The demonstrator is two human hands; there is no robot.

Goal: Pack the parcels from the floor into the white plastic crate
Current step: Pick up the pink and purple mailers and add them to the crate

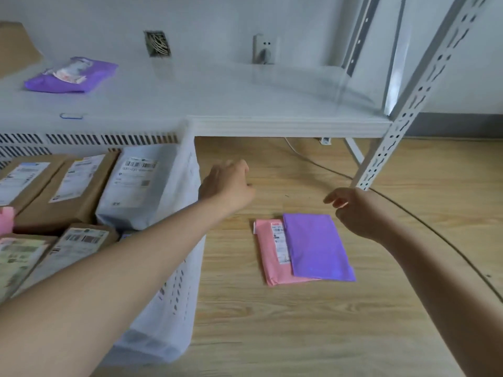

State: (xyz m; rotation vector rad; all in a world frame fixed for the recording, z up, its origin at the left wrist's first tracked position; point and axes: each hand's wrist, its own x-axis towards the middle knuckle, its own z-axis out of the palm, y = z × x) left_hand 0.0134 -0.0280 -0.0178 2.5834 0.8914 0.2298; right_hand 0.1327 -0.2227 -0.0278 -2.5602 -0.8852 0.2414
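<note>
A purple parcel (pixel 318 247) lies flat on the wooden floor, partly covering a pink parcel (pixel 272 257) with a white label. The white plastic crate (pixel 182 281) stands to their left, filled with several brown boxes and a white bag parcel (pixel 130 186). My left hand (pixel 227 186) reaches over the crate's right rim, above the floor, fingers loosely curled and holding nothing. Just above the purple parcel's far right corner hovers my right hand (pixel 356 210), fingers apart and empty.
A white metal shelf (pixel 272 123) runs across the back, with a purple parcel (pixel 70 74) on it. Its slotted leg (pixel 402 110) slants down to the floor right of my right hand. A dark cable (pixel 435 235) curves over the floor.
</note>
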